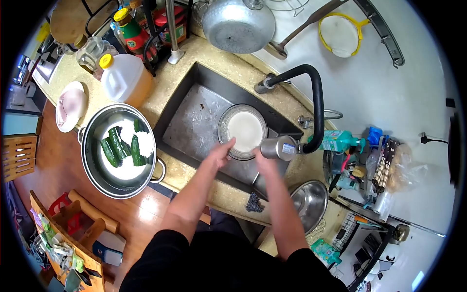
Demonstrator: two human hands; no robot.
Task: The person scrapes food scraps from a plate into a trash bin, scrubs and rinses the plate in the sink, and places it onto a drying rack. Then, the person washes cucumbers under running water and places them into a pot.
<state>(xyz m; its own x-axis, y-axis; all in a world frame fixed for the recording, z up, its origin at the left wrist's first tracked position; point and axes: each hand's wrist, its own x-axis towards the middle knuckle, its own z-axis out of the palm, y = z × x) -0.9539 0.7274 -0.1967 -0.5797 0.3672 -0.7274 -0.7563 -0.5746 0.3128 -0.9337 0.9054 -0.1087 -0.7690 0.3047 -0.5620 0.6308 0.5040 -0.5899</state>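
The left hand [223, 152] is gripping the near-left rim of a round metal bowl [243, 130], fingers curled over the edge. The right hand [263, 160] is lying at the bowl's near-right edge, partly hidden behind the faucet head [278, 148]; whether it is grasping cannot be determined. The bowl is sitting inside the dark sink [194, 124], filled with cloudy, off-white liquid, directly under the spout of one black faucet [317, 97]. One steel pot [118, 151] is standing on the counter left of the sink, containing five green cucumber pieces [116, 145]. One empty steel bowl [310, 202] is resting right of the sink. One oil jug [122, 78] is standing behind the pot.
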